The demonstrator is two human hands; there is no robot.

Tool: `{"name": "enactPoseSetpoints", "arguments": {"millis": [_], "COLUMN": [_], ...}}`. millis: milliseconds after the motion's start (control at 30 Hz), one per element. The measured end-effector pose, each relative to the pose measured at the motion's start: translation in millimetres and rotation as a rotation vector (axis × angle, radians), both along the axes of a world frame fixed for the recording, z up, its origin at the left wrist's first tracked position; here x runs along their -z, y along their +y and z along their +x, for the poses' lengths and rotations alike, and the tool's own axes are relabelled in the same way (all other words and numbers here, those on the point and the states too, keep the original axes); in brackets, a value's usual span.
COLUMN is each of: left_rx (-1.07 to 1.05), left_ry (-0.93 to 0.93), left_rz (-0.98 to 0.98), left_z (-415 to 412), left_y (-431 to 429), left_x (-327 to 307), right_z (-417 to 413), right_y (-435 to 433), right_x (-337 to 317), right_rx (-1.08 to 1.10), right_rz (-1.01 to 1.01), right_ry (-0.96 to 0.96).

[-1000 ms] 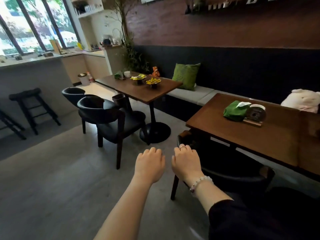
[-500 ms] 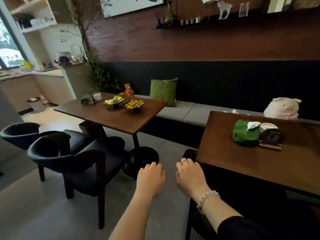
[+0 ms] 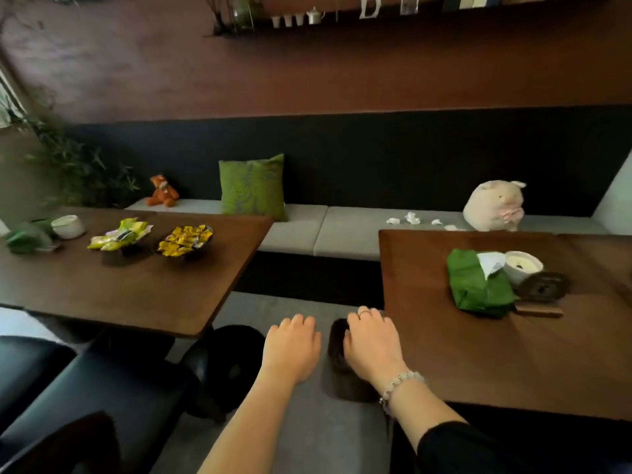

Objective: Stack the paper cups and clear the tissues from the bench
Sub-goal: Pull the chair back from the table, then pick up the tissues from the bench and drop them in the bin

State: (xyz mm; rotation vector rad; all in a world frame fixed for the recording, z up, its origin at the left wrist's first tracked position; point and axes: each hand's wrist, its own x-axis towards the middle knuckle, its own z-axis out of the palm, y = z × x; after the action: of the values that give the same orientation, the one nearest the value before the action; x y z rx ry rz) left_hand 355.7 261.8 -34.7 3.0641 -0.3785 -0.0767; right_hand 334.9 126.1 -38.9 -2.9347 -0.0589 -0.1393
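- So far nothing looks cleared: crumpled tissues (image 3: 412,217) lie on the bench (image 3: 355,230), just left of the pig plush (image 3: 494,206).
- No paper cups show near the pig plush, so stacking is not begun.
- Left hand (image 3: 292,347), well short of the pig plush, is empty, fingers curled down.
- Right hand (image 3: 372,347) likewise holds nothing.
- An open aisle runs between the two tables toward the bench; table corners crowd it.
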Motion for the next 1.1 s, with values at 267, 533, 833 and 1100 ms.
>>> {"name": "enactPoseSetpoints", "arguments": {"millis": [267,533,833,1100], "left_rx": [0.043,0.154,0.267,0.421], "left_ry": [0.009,0.076,0.049,0.099], "left_rz": [-0.02,0.004,-0.006,0.016], "left_z": [190.7,327.2,540.8,655.3], "left_y": [-2.4,-30.7,-62.4,-119.9], "left_x": [-26.3,-9.7,-16.9,-11.9], "right_z": [187.7,312.6,504.0,598.1], "right_y": [-4.5,-24.0,-51.0,-101.6], "right_x": [-10.0,8.4,3.4,2.5], "right_rx": [0.062,0.142,0.283,0.464], "right_rz": [0.06,0.046,0.023,0.026], "right_ry": [0.0,0.09,0.091,0.139]}}
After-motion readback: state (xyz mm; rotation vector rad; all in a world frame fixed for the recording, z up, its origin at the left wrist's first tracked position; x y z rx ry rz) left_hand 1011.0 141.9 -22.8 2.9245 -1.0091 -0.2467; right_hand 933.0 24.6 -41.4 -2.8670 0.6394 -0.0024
